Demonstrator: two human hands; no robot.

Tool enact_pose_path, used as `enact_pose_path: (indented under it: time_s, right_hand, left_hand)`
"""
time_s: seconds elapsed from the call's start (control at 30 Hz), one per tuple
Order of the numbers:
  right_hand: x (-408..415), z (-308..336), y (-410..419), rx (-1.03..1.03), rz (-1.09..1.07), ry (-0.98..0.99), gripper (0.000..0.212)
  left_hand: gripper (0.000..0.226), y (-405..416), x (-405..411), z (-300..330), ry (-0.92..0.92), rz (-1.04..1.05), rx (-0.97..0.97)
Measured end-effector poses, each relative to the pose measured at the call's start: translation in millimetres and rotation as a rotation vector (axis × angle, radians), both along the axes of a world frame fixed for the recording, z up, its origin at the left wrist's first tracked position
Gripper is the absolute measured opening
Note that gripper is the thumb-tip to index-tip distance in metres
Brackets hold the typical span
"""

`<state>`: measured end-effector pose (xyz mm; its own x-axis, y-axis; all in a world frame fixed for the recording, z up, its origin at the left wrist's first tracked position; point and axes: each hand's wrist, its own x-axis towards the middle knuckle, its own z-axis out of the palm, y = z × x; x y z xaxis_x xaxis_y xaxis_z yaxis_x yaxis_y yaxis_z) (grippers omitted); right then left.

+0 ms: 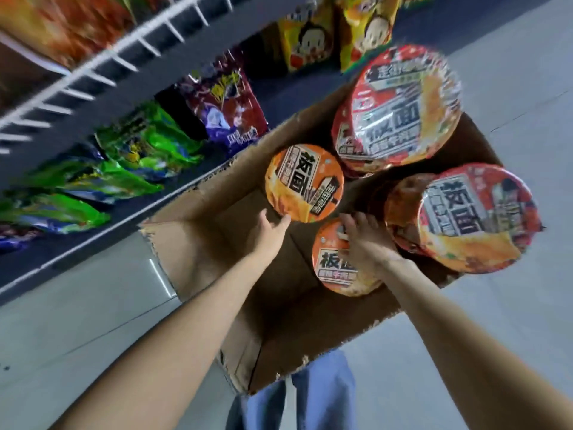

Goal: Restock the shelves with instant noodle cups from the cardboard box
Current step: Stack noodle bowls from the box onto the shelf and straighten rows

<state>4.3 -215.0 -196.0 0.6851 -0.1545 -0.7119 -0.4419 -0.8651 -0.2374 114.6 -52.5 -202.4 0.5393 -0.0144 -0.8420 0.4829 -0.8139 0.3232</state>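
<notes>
While both bare forearms reach down from the bottom of the view, blue trousers [322, 395] show beneath the near corner of the cardboard box [192, 252], which stands open on the pale floor [77, 330]. Inside it, the left hand [269, 234] lies low against the box's inner wall, its fingers straight and slightly spread, their tips touching the near rim of an orange noodle cup [305, 183] without wrapping round it. The right hand [366, 243] rests on top of a second orange cup [336, 268]; its fingers are spread over the lid's far edge and bend down across it, though whether they actually clasp the cup I cannot tell. This second cup sits just under and nearer than the right fingers, with the first cup just beyond the left fingertips and to the left of the right ones. Right of the right fingers, touching close, a bigger red noodle bowl [474, 218] leans tilted with its lid facing up. Beyond both sets of fingertips stands another large red bowl [403, 110], blurred, near the box's far end. Farther left, past the box wall, a dark low shelf [102, 212] holds green snack bags [148, 144], a purple and red bag [226, 100] and yellow bags [307, 41]. White wire shelving [93, 54] runs above them.
</notes>
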Motion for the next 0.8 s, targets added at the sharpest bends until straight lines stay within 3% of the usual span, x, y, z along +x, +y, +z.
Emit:
enact_pose_path:
  time_s: [0.13, 0.23, 0.43, 0.67, 0.8]
  right_hand:
    - [-1.2, -1.2, -8.0, 0.098, 0.043, -0.016, 0.065]
    - [1.8, 3.2, -8.7, 0.213, 0.027, 0.029, 0.068]
    - [-13.2, 17.3, -9.8, 0.114, -0.144, 0.048, 0.067]
    - [-37.5, 55.1, 7.8, 0.066, -0.485, -0.093, 0.058]
    - [-52.1, 108.7, 14.6, 0.212, -0.751, -0.233, 0.059]
  left_hand:
    - [0.07, -21.2, 6.9, -13.7, 0.231, 0.545, -0.34]
    - [0.069, -29.3, 9.3, -16.9, 0.243, 0.715, -0.448]
    - [0.065, -12.7, 7.2, -9.1, 0.127, 0.652, -0.409]
    - [0.067, 61.1, 0.8, 36.8, -0.067, 0.46, -0.247]
    - [0.065, 90.8, -1.2, 86.7, -0.146, 0.33, -0.127]
